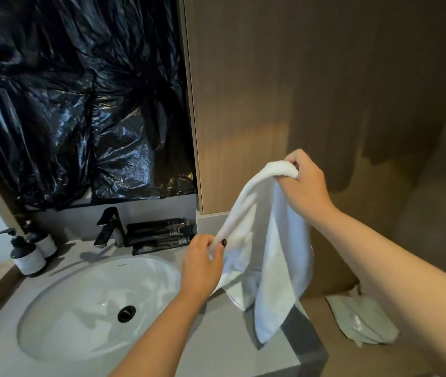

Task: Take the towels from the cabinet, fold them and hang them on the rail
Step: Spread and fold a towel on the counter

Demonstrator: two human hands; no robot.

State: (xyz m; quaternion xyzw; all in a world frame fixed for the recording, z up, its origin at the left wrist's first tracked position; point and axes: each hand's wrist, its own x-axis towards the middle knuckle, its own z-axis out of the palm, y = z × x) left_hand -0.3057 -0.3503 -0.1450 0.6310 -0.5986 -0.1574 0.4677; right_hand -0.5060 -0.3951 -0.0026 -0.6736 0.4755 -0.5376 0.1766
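You are standing at a bathroom vanity, looking down at your two bare arms reaching forward. A brown wood-grain wall panel [311,91] is filling the upper right of the view, and crumpled black plastic sheeting [80,104] is covering the area above the basin on the left. Below that, a pale grey countertop [216,349] is running across the bottom, with a white oval sink [80,308] set into it and a dark round drain [126,313] showing at its middle. You are holding a white towel [268,254] up in the air over the right end of the countertop, beside the sink; it is hanging in loose, uneven folds, its lowest corner reaching down to the counter's right edge. Your right hand [303,183] is raised highest, its fingers curling tightly over the bunched top of the towel. Your left hand [202,265] is lower and nearer the sink, pinching the towel's left edge between thumb and fingers. On the floor to the lower right, a pale crumpled cloth [363,319] is lying. Behind the sink, a black tap [110,227] is standing, with a row of black tubes [159,235] lying just to its right. At the far left, two dark pump bottles [30,254] with white labels are standing close together.
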